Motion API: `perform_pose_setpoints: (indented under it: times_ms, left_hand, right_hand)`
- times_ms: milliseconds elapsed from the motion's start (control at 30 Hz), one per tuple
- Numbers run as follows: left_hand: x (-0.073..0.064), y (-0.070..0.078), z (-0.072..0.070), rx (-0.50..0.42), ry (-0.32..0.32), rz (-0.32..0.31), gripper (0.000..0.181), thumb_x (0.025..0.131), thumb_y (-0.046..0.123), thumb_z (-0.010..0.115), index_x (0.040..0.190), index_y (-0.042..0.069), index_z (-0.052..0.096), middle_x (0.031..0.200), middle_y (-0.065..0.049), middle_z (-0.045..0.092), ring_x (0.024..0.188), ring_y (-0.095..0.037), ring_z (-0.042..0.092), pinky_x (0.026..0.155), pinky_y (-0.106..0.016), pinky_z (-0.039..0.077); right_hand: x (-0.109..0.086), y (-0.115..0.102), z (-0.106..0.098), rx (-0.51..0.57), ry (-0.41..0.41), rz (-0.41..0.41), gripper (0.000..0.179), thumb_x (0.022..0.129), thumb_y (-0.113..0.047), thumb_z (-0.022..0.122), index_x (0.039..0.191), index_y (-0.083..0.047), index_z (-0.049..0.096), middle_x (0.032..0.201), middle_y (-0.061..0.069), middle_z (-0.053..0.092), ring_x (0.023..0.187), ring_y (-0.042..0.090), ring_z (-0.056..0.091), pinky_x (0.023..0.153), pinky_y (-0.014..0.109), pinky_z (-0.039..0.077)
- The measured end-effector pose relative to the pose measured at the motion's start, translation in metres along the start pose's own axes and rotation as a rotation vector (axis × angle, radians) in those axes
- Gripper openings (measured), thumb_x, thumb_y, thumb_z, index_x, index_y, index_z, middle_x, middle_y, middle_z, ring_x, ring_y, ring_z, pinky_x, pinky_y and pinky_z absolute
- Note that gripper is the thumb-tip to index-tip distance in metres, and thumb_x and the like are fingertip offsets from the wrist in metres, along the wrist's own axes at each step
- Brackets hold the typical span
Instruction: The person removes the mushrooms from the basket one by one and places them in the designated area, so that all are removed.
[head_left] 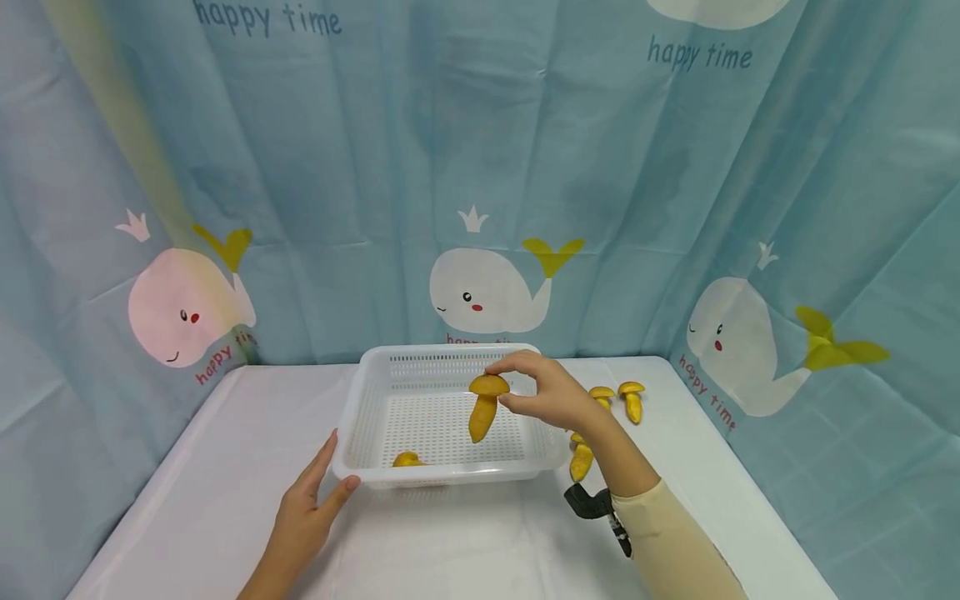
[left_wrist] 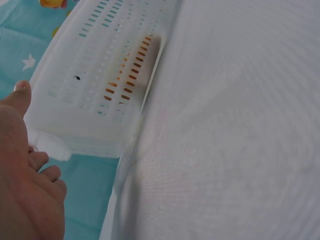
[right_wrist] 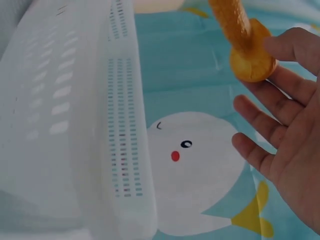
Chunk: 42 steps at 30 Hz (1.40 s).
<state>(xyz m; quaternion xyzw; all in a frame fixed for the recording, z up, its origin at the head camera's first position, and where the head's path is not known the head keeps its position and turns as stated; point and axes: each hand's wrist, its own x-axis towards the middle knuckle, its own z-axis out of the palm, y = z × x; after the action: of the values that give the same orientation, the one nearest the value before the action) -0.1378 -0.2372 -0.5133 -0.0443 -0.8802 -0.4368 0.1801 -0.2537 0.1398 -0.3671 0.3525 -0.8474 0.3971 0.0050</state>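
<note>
Over the white plastic basket (head_left: 442, 477), my right hand (head_left: 551, 390) pinches a yellow mushroom (head_left: 482, 417) by its cap between thumb and fingers, stem hanging down. In the right wrist view the remaining fingers spread below the cap (right_wrist: 252, 60). At the basket's front left corner, my left hand (head_left: 303, 512) holds on, thumb at the front rim and fingers along the left side. Another yellow mushroom (head_left: 407, 459) lies inside near the front wall, which partly hides it. Through the slots of the basket wall (left_wrist: 95, 117) its orange-yellow colour shows in the left wrist view.
Right of the basket, several more yellow mushrooms (head_left: 632, 402) lie on the white-covered table (head_left: 720, 492), some partly behind the right forearm. A dark strap (head_left: 592, 504) sits by the right sleeve. Blue curtains (head_left: 360, 192) with printed whales enclose the back and sides.
</note>
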Motion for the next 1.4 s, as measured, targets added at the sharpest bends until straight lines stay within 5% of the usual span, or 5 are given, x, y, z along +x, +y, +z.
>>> perform_pose_setpoints:
  times_ms: [200,433,667,967,1400]
  left_hand:
    - [0.002,-0.003,0.001,0.006,0.008,0.002,0.079,0.097,0.029,0.072,0.163,0.028,0.028,0.166,-0.003,0.03,0.148,-0.039,0.035,0.101,0.002,0.021]
    - [0.001,-0.004,0.002,-0.01,0.016,0.015,0.079,0.097,0.026,0.073,0.163,0.022,0.03,0.166,-0.003,0.03,0.151,-0.015,0.028,0.103,0.002,0.022]
    - [0.001,-0.004,0.003,-0.015,0.013,0.004,0.079,0.097,0.027,0.073,0.163,0.022,0.031,0.166,-0.002,0.03,0.149,-0.036,0.034,0.103,0.003,0.022]
    - [0.001,-0.002,0.002,-0.015,0.002,0.001,0.079,0.097,0.027,0.074,0.162,0.02,0.031,0.165,-0.004,0.031,0.148,-0.038,0.035,0.102,0.002,0.022]
    - [0.001,-0.005,0.001,-0.003,0.005,0.005,0.08,0.097,0.026,0.073,0.162,0.032,0.027,0.166,-0.002,0.031,0.149,-0.035,0.034,0.102,0.003,0.021]
  right_hand:
    - [-0.02,0.008,-0.004,0.027,0.041,0.019,0.038,0.094,-0.021,0.076,0.13,-0.029,0.068,0.129,-0.014,0.066,0.129,0.022,0.057,0.109,0.051,0.046]
    - [-0.038,0.014,-0.006,0.004,0.098,0.001,0.038,0.093,-0.016,0.075,0.129,-0.027,0.069,0.13,-0.013,0.067,0.129,0.017,0.056,0.11,0.054,0.046]
    - [-0.055,0.02,-0.01,0.009,0.121,0.015,0.037,0.093,-0.016,0.075,0.128,-0.028,0.07,0.131,-0.013,0.065,0.13,0.016,0.055,0.11,0.059,0.044]
    - [-0.078,0.034,-0.015,-0.062,0.171,-0.003,0.037,0.093,-0.015,0.077,0.128,-0.027,0.07,0.129,-0.011,0.067,0.124,0.016,0.059,0.105,0.049,0.049]
    - [-0.097,0.056,-0.025,-0.05,0.192,0.079,0.044,0.092,-0.01,0.076,0.131,-0.029,0.069,0.136,-0.008,0.064,0.128,0.014,0.055,0.108,0.055,0.044]
